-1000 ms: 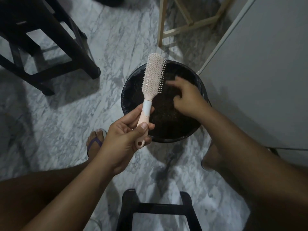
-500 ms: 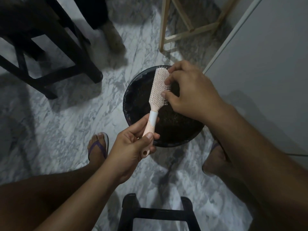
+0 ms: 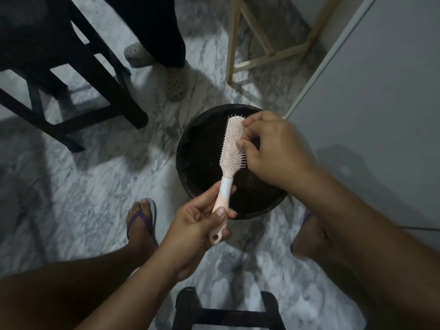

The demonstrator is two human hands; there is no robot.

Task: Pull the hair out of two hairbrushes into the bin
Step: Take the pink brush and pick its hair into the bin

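One hairbrush is in view; we see no second brush anywhere in the frame. The left hand, at 6 o'clock of the bin, is clamped round the pink handle and holds the brush head over the bin's open mouth, tip towards 12 o'clock. The right hand comes in from 3 o'clock, its fingertips drawn together in a pinch among the bristles on that side of the head. Whether any hair lies between them we cannot tell; strands are too fine to see against the dark bin.

Assessment of progress: we judge the first brush to be mid-cleaning, and the second not yet begun as far as the view shows. The bin's contents are too dark to confirm.

Against one second ago: the right hand then hung over the bin, apart from the brush; by half a second ago it had returned to the bristles, and it remains there now. The left hand's grip on the handle is unchanged. Another person's pale clogs have come into view at 12 o'clock, beside the dark stool at 10 o'clock.
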